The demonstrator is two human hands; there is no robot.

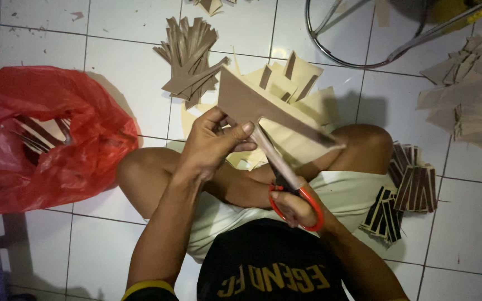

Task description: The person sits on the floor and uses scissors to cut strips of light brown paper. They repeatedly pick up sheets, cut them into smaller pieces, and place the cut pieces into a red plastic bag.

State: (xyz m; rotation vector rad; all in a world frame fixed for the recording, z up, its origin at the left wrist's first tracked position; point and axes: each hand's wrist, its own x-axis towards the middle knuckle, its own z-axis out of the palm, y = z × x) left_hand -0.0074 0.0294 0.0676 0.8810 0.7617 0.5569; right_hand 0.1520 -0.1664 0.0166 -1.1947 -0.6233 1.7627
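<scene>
Left hand (pixel 213 142) gripping brown card sheet (pixel 263 108), right hand (pixel 294 206) w/ red-handled scissors (pixel 285 178), blades half-hidden

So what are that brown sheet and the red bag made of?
The brown sheet in the left hand looks like thin matte card or paper: it holds flat, crisp edges. The red bag appears to be thin plastic film: glossy, crumpled, half see-through.

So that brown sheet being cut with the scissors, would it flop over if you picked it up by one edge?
Probably not much. The brown sheet juts out flat from the left hand, pinched only near one corner, so it looks fairly stiff, like thin card. It seems light, since fingertips alone hold it up. The scissors in the right hand suggest it cuts easily.
</scene>
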